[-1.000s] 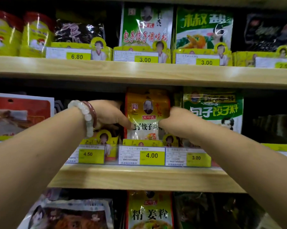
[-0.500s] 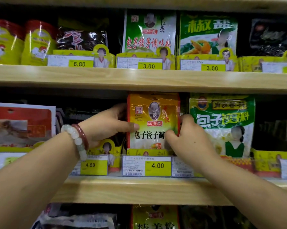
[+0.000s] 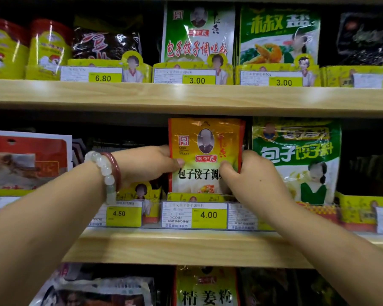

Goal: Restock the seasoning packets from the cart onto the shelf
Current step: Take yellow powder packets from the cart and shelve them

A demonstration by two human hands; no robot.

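Observation:
An orange-yellow seasoning packet (image 3: 206,138) stands upright in a yellow display tray on the middle wooden shelf (image 3: 186,246), above the 4.00 price tag. My left hand (image 3: 150,164), with bead bracelets on the wrist, pinches the packet's left edge, thumb across the front. My right hand (image 3: 250,173) grips its right edge with curled fingers and covers part of the lettering. The cart is out of view.
A green-and-white packet (image 3: 296,160) stands close on the right, a red-and-white pack (image 3: 27,160) far left. The upper shelf (image 3: 186,96) carries yellow tins (image 3: 27,47) and green packets (image 3: 199,34). More packets (image 3: 206,290) lie on the shelf below.
The view has tilted up, so the shelves sit lower in frame. Both hands stay on the orange packet, which now stands straighter and shows more of its front.

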